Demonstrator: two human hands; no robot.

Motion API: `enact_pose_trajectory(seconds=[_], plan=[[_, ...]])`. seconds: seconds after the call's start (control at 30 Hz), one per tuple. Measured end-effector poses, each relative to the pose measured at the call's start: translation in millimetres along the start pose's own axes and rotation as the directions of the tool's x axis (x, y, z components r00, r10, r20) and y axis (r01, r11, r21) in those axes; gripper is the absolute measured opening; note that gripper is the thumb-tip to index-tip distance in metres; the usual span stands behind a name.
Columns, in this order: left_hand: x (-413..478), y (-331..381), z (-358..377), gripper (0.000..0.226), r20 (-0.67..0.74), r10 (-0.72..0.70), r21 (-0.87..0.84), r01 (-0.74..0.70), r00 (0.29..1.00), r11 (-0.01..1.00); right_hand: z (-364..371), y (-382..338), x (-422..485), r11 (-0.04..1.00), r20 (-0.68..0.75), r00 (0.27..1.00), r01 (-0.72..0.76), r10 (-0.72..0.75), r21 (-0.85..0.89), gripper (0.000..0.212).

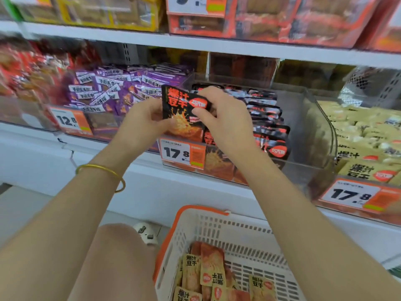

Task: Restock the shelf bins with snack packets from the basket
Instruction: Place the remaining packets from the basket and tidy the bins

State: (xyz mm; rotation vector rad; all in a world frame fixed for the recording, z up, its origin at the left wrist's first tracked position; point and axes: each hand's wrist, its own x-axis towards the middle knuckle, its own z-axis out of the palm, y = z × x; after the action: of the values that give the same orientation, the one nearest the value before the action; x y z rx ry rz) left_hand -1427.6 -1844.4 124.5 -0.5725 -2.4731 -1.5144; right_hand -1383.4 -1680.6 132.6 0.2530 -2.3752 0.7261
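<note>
A black snack packet [182,109] with red lettering is upright in front of the middle clear shelf bin [308,135]. My left hand [142,122] pinches its lower left edge. My right hand [225,120] grips its right side from above. Behind it, a row of matching black packets [269,127] stands in that bin. Below, the white basket [217,231] with an orange rim holds several yellow snack packets [208,272].
A bin of purple packets [112,90] sits to the left, and a bin of yellow packets [364,135] to the right. Price tags reading 12.8 [68,121] and 17.8 [180,152] hang on the bin fronts. Red boxes [282,20] fill the upper shelf.
</note>
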Motion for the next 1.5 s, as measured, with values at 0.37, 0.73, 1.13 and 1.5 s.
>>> enact_pose_trajectory(seconds=[0.37, 0.73, 1.13, 1.5], plan=[[18.7, -20.7, 3.9, 0.017, -0.21, 0.244, 0.515, -0.105, 0.947, 0.851, 9.9, -1.0, 20.2, 0.924, 0.247, 0.968, 0.13, -0.04, -0.359, 0.025], [20.5, -20.9, 0.9, 0.019, -0.211, 0.203, 0.585, -0.043, 0.956, 0.81, 4.5, -6.3, 17.1, 0.895, 0.215, 0.975, 0.146, -0.058, -0.422, 0.03], [8.9, -35.7, 14.1, 0.021, -0.15, 0.165, 0.722, -0.006, 0.975, 0.692, 29.3, -1.3, 12.6, 0.826, 0.295, 0.951, 0.24, -0.094, -0.51, 0.025], [-93.0, -22.1, 82.6, 0.018, 0.228, 0.244, 0.482, -0.327, 0.942, 0.813, -7.3, 35.8, -101.8, 0.998, -0.057, 0.998, 0.013, -0.017, -0.069, 0.008]])
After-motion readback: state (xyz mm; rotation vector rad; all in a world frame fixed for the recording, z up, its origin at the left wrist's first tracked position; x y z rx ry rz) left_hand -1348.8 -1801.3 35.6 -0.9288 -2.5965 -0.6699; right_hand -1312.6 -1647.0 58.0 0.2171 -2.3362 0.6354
